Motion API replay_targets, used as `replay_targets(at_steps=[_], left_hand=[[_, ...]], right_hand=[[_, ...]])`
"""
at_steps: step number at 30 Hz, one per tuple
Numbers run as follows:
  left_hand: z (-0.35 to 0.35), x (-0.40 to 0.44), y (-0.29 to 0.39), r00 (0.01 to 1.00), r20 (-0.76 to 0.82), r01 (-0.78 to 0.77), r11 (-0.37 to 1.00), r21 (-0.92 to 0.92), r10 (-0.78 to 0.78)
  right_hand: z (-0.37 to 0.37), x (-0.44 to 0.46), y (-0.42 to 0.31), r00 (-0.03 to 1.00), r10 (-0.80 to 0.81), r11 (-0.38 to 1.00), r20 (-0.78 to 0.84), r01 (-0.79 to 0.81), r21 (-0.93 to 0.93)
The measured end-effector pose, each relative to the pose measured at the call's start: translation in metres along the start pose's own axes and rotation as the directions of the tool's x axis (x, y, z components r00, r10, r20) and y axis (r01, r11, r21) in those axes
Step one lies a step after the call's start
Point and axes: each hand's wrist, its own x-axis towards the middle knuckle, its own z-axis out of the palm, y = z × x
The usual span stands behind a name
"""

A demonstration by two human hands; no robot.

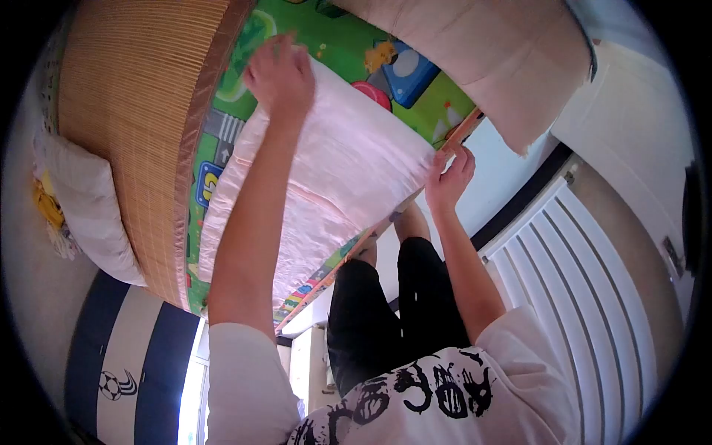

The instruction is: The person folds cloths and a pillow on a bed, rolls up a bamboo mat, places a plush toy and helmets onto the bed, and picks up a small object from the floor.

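Note:
A pale pink cloth (348, 141), partly folded over itself, lies on a colourful printed mat (230, 133). Its lower layer looks wrinkled, while the top flap is smoother. My left hand (280, 78) is at the cloth's far left corner, fingers apart and slightly blurred, the palm over the edge. At the right corner, beside the mat's orange edge, my right hand (451, 178) has its thumb and fingers closed on the cloth. Part of that grip is hidden by the fingers.
A woven bamboo mat (133, 111) with a brown border lies left, a white pillow (89, 200) beyond it. A beige padded piece (497, 52) covers the far right. A white radiator (571, 297) stands to my right. My legs (393, 304) are against the mat's near side.

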Motion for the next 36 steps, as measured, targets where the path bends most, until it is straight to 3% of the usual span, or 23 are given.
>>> replay_targets(at_steps=[1, 3, 4, 6, 9, 10, 11, 13, 16, 19, 21, 24, 27, 33, 36], left_hand=[[-0.004, -0.016, 0.014, 0.989, -0.081, -0.124, 0.992, -0.031, 0.122], [-0.004, -0.047, 0.036, 0.946, 0.227, -0.257, 0.961, 0.101, 0.230], [0.000, -0.061, 0.040, 0.950, 0.233, -0.225, 0.973, 0.055, 0.207], [0.011, -0.084, 0.040, 0.957, 0.240, -0.159, 0.987, -0.036, 0.163], [0.022, -0.098, 0.015, 0.932, 0.356, -0.011, 0.980, 0.200, -0.063], [0.016, -0.099, 0.014, 0.928, 0.359, 0.038, 0.986, 0.165, -0.096], [0.012, -0.101, 0.012, 0.916, 0.383, 0.014, 0.963, 0.269, -0.121], [0.007, -0.106, 0.000, 0.891, 0.416, -0.040, 0.881, 0.471, -0.182], [0.011, -0.125, -0.040, 0.974, 0.160, 0.136, 0.978, 0.156, -0.161], [0.005, -0.140, -0.069, 0.974, 0.068, 0.200, 0.960, 0.197, -0.217], [0.002, -0.144, -0.076, 0.962, 0.047, 0.252, 0.942, 0.221, -0.268], [-0.004, -0.145, -0.067, 0.942, 0.043, 0.318, 0.924, 0.211, -0.334], [-0.001, -0.148, -0.029, 0.931, 0.091, 0.342, 0.932, 0.117, -0.353], [0.012, -0.173, -0.023, 0.917, 0.134, 0.371, 0.926, 0.067, -0.376], [0.008, -0.183, -0.042, 0.904, 0.076, 0.412, 0.905, 0.108, -0.420]], right_hand=[[-0.002, 0.006, -0.011, 0.994, -0.109, 0.994, -0.005, 0.109, 0.011], [0.000, 0.012, -0.041, 0.952, -0.304, 0.953, 0.035, 0.304, -0.004], [0.005, 0.017, -0.059, 0.918, -0.389, 0.920, 0.081, 0.392, -0.025], [0.016, 0.033, -0.093, 0.858, -0.495, 0.867, 0.139, 0.477, 0.148], [0.040, 0.059, -0.138, 0.734, -0.641, 0.765, 0.226, 0.583, 0.274], [0.047, 0.068, -0.151, 0.672, -0.689, 0.724, 0.271, 0.627, 0.287], [0.053, 0.075, -0.161, 0.604, -0.732, 0.681, 0.314, 0.665, 0.306], [0.071, 0.084, -0.165, 0.551, -0.731, 0.659, 0.401, 0.723, 0.208], [0.084, 0.090, -0.164, 0.540, -0.724, 0.623, 0.430, 0.779, 0.069], [0.087, 0.093, -0.162, 0.577, -0.709, 0.630, 0.406, 0.776, -0.002], [0.085, 0.090, -0.166, 0.594, -0.697, 0.633, 0.402, 0.773, -0.045], [0.084, 0.084, -0.181, 0.534, -0.762, 0.560, 0.367, 0.827, -0.040], [0.100, 0.085, -0.205, 0.388, -0.841, 0.437, 0.378, 0.898, 0.050], [0.129, 0.111, -0.212, 0.415, -0.860, 0.438, 0.297, 0.899, 0.010], [0.129, 0.110, -0.214, 0.403, -0.873, 0.421, 0.277, 0.907, 0.007]])
